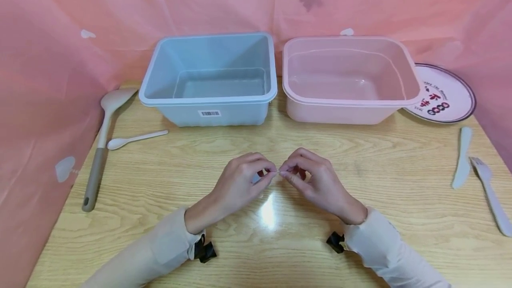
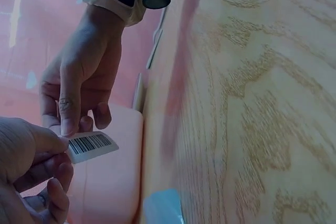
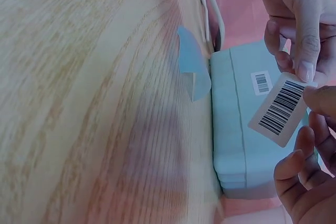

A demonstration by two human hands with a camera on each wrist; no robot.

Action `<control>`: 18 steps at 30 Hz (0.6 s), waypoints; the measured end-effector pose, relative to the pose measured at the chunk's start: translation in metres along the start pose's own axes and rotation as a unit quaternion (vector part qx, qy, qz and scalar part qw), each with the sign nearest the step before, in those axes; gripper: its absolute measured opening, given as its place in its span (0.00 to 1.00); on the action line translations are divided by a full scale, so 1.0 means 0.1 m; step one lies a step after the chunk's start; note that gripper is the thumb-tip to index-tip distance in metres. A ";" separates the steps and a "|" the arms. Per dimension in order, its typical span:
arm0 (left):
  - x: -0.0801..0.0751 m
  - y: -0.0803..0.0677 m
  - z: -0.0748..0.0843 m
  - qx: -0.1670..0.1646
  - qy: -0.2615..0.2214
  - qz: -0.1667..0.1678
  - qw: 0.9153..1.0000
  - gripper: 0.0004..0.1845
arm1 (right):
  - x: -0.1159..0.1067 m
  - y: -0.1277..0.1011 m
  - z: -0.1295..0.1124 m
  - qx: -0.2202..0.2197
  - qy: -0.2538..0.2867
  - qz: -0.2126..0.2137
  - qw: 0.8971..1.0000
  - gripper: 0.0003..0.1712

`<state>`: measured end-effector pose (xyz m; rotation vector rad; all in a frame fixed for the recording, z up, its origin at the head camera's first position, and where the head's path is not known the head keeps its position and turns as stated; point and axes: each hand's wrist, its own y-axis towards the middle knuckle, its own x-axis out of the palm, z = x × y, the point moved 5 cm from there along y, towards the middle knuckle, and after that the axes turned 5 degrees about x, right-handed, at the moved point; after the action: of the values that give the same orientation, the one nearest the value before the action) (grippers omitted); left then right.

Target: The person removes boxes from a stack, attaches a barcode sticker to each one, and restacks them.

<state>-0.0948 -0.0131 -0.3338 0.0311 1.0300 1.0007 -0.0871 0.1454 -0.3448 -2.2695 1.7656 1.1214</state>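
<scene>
A small white barcode sticker is pinched at one end between the thumbs and forefingers of both hands, their fingertips nearly meeting. My left hand comes in from the left and my right hand from the right, in front of the two bins. From the head view the sticker is a mere sliver; its printed bars show in both wrist views. A curled light-blue slip lies on the table, mostly hidden behind the left hand in the head view. The blue bin bears another barcode label on its front.
Right of the blue bin stands a pink bin, with a patterned plate partly behind it. On the left lie a long-handled ladle and a small spoon. A knife and a fork lie far right.
</scene>
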 end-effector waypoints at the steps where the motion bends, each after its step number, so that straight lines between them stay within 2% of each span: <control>1: -0.01 0.00 0.00 0.000 -0.004 0.007 1.000 0.01 | -0.01 0.00 -0.01 -0.007 0.001 0.007 1.000 0.10; 5: -0.05 0.00 -0.02 -0.009 -0.038 0.056 0.998 0.02 | -0.09 0.02 -0.06 -0.032 0.008 0.053 0.998 0.16; 8: -0.10 0.00 -0.07 -0.044 -0.083 0.099 0.991 0.02 | -0.19 0.02 -0.05 -0.011 0.005 0.092 0.996 0.18; 11: -0.12 -0.01 -0.13 -0.097 -0.151 0.117 0.977 0.01 | -0.27 0.00 0.02 0.053 0.006 0.107 0.993 0.14; 14: -0.10 -0.01 -0.17 -0.145 -0.217 0.112 0.959 0.01 | -0.27 -0.04 0.10 0.114 0.024 0.097 0.988 0.10; 16: -0.09 0.00 -0.18 -0.167 -0.247 0.106 0.949 0.02 | -0.24 -0.06 0.14 0.134 0.038 0.088 0.986 0.08; 18: -0.07 0.00 -0.19 -0.176 -0.266 0.103 0.942 0.02 | -0.21 -0.08 0.16 0.137 0.052 0.088 0.985 0.06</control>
<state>-0.1095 -0.0258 -0.3389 0.1116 0.3494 1.2675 -0.0900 0.1725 -0.3472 -2.0779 2.0483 0.7360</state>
